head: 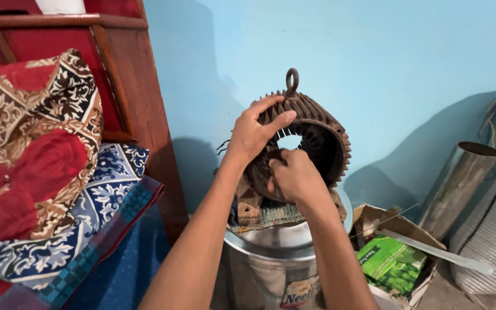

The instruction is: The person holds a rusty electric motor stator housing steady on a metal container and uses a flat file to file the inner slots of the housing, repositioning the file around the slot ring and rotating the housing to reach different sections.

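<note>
My two hands hold a rusty ribbed motor shell in the middle of the frame.

My left hand [256, 131] curls over the top rim of the motor shell [311, 138] to keep it upright on the steel drum [271, 252]. My right hand [294, 175] is closed, fingers tucked inside the hole, maybe pinching something I can't see. A cardboard box [400, 241] sits at lower right.

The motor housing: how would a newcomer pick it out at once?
Against the blue wall, a steel drum stands beside the bed. On its lid sits the motor housing: a rusty, finned ring with a lifting eye on top, held by both hands.
</note>
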### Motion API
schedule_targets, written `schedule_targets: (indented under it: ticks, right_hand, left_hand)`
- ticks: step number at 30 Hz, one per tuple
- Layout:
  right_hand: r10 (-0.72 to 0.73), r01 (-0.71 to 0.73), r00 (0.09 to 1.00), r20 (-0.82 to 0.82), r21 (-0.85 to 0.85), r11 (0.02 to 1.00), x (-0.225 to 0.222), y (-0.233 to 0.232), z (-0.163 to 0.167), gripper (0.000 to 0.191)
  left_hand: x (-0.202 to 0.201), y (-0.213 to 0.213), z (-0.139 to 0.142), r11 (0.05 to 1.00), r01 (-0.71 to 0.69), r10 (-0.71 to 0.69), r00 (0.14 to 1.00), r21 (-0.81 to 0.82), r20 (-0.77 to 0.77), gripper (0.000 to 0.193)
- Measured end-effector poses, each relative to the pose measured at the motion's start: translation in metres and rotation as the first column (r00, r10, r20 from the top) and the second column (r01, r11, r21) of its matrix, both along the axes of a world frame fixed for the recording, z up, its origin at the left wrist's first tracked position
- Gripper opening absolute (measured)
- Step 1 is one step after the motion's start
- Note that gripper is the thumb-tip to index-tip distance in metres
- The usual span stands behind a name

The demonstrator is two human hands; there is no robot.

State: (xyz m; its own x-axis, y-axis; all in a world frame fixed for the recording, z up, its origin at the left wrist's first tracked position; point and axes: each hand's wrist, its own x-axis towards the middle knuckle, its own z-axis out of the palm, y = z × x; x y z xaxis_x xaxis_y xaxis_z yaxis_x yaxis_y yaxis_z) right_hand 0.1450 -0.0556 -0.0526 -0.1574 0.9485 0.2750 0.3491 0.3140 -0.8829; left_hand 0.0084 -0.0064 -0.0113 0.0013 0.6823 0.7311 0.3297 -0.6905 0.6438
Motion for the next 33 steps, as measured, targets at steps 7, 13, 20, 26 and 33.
schedule_targets:
  ticks: [7,13,20,26,33]
  right_hand:
    - [-0.017,0.011,0.986,0.164,0.037,0.999,0.016,0.002,0.013,0.023]
    - [-0.016,0.018,0.997,0.08,-0.029,0.999,0.003,-0.004,0.021,0.024]
    - [-0.009,0.01,0.996,0.087,-0.014,1.0,0.007,-0.011,0.017,0.02]
    - [-0.078,0.08,0.996,0.041,-0.06,0.995,-0.005,-0.006,0.015,0.019]
    - [0.03,-0.029,0.999,0.036,-0.022,0.999,0.015,-0.021,0.012,0.02]
  left_hand:
    - [0.0,0.003,0.0,0.999,0.026,-0.026,1.0,0.026,-0.001,0.066]
    - [-0.002,0.001,-0.001,1.0,0.013,-0.013,1.0,0.01,0.0,0.069]
    - [-0.001,0.004,0.0,1.0,0.025,-0.025,1.0,0.01,-0.012,0.072]
    - [-0.002,0.004,-0.001,1.0,-0.006,0.006,1.0,-0.02,-0.023,0.073]
    - [-0.001,0.0,0.002,1.0,0.01,-0.011,1.0,-0.027,-0.016,0.072]
